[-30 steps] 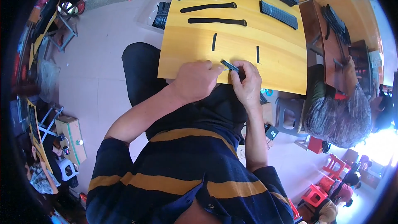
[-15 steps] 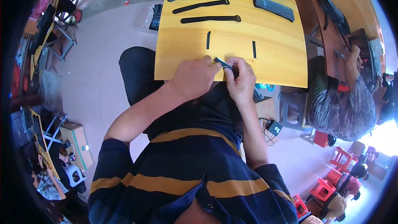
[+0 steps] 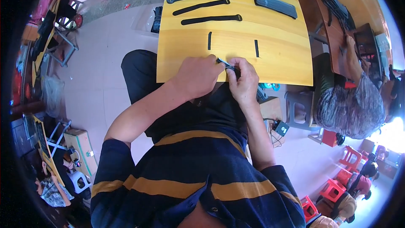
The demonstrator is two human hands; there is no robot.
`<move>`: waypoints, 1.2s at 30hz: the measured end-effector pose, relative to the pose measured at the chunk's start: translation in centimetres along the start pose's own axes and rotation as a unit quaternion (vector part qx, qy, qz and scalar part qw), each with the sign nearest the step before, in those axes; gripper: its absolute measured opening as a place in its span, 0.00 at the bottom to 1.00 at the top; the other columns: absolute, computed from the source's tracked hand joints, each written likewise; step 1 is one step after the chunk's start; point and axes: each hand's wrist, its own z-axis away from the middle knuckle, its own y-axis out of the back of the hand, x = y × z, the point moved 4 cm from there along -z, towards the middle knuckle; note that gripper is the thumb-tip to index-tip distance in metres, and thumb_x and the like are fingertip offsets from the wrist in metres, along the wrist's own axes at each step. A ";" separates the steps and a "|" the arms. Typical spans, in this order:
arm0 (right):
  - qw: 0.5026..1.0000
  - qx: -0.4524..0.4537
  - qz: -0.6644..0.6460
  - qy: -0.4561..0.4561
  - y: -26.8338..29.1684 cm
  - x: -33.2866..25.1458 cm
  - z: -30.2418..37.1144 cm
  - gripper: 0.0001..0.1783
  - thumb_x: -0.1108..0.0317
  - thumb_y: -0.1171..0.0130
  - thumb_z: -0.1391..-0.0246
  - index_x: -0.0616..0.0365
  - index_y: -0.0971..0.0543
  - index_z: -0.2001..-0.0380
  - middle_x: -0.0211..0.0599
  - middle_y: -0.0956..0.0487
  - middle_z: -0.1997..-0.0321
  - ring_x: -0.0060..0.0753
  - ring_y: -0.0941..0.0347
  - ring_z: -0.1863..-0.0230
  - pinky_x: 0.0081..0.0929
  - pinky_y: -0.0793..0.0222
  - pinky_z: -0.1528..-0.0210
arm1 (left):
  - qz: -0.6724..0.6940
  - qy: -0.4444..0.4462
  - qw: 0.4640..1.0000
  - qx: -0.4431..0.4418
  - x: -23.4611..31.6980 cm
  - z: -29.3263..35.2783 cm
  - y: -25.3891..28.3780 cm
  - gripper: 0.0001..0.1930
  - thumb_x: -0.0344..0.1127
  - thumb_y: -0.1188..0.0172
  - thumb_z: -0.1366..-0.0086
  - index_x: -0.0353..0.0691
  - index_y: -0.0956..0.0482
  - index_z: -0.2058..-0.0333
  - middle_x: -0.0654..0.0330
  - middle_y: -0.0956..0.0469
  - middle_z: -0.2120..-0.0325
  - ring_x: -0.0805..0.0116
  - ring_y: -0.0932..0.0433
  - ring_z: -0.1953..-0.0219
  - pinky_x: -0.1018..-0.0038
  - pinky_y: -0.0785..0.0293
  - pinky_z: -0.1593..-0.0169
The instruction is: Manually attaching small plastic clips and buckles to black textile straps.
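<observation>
A small dark strip-shaped piece (image 3: 223, 63) is pinched between the left hand (image 3: 198, 76) and the right hand (image 3: 242, 80) at the near edge of the yellow wooden table (image 3: 274, 59), apparently mid-assembly. Fine fingertip alignment seems required next. The piece is mostly hidden by the closed fingers.

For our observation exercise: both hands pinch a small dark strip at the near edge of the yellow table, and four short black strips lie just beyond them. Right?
Not quite. The head view shows two short black strips, not four, beyond the left hand and right hand, which pinch the small dark strip at the yellow table edge.
</observation>
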 end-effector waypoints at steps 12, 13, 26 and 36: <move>1.000 -0.001 -0.003 0.001 0.2 -0.2 -0.2 0.13 0.78 0.35 0.51 0.58 0.23 0.60 0.44 0.19 0.64 0.52 0.21 0.59 0.41 0.26 0.57 | 0.004 -0.011 1.000 0.009 0.1 0.0 -0.1 0.11 0.37 0.42 0.34 0.45 0.17 0.56 0.58 0.24 0.73 0.58 0.19 0.74 0.61 0.23 0.72; 1.000 -0.002 -0.005 -0.002 0.2 -0.1 -0.1 0.13 0.77 0.35 0.51 0.58 0.23 0.60 0.44 0.19 0.64 0.52 0.21 0.59 0.41 0.26 0.57 | 0.004 -0.010 1.000 0.008 0.1 0.0 -0.1 0.11 0.37 0.42 0.34 0.45 0.17 0.56 0.58 0.24 0.73 0.58 0.19 0.74 0.61 0.23 0.72; 1.000 0.003 -0.002 -0.005 0.1 0.2 -0.2 0.13 0.77 0.34 0.51 0.58 0.23 0.60 0.43 0.19 0.65 0.50 0.20 0.61 0.40 0.25 0.58 | 0.007 -0.017 1.000 0.022 -0.3 -0.2 -0.4 0.10 0.37 0.42 0.34 0.44 0.15 0.58 0.58 0.25 0.74 0.58 0.20 0.75 0.61 0.25 0.73; 1.000 -0.003 -0.007 -0.015 0.0 0.3 -0.3 0.14 0.77 0.34 0.51 0.58 0.22 0.60 0.42 0.18 0.66 0.49 0.20 0.60 0.39 0.25 0.58 | 0.009 -0.011 1.000 0.009 -0.5 -0.1 -0.3 0.11 0.36 0.41 0.35 0.45 0.16 0.55 0.59 0.24 0.74 0.58 0.19 0.74 0.62 0.24 0.72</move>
